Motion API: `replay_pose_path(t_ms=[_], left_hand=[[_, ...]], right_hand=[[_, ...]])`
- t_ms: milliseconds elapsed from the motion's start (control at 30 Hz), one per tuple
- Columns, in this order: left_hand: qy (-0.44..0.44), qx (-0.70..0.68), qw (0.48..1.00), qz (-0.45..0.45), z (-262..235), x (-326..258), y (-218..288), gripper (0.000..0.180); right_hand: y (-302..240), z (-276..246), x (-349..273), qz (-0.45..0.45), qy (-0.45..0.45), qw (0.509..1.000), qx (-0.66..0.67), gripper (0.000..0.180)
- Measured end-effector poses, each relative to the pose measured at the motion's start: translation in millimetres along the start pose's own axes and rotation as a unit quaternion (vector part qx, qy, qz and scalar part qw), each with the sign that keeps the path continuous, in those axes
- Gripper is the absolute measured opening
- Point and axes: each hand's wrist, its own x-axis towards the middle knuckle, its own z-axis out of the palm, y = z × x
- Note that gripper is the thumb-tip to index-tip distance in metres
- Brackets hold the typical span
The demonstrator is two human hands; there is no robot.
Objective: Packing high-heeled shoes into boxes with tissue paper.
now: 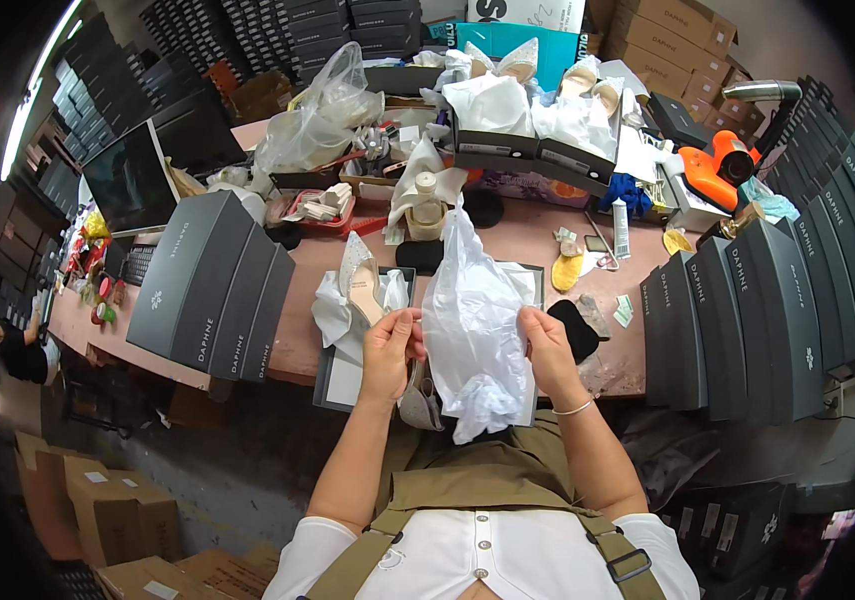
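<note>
A thin, whitish see-through plastic bag (472, 320) hangs stretched between my two hands, over an open shoebox (339, 385) at the table's front edge. My left hand (390, 350) pinches the bag's left side and my right hand (549, 352) pinches its right side. Crumpled white material (487, 402) bunches at the bag's lower end. Beside my left hand, a pale, glittery pointed shoe (361, 285) lies on white tissue paper (331, 310). A second shoe (419, 402) shows partly below that hand. The bag hides much of the box.
Dark grey shoeboxes stand in rows at left (202, 285) and right (747, 320). Behind the bag are a bottle (425, 188), boxes with shoes and white paper (492, 105), and a red basket (327, 210). A monitor (127, 180) stands far left; an orange tool (709, 180) lies right.
</note>
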Motion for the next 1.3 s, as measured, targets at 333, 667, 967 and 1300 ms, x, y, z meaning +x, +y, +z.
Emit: replay_pose_path(t_ms=[333, 667, 967, 1300], left_hand=[[0.103, 0.207, 0.969, 0.083, 20, -14, -13, 0.038], [0.267, -0.169, 0.939, 0.135, -34, -5, 30, 0.026], [-0.025, 0.547, 0.825, 0.14, 39, 56, -8, 0.028], [-0.229, 0.287, 0.925, 0.094, 90, 63, 27, 0.11]], right_hand=[[12, 4, -10, -0.07, 0.046, 0.995, -0.047, 0.029], [-63, -130, -4, -0.248, 0.28, 0.879, 0.294, 0.029], [-69, -127, -7, -0.231, 0.238, 0.933, 0.14, 0.019], [-41, -72, -9, 0.024, -0.128, 0.991, -0.011, 0.016]])
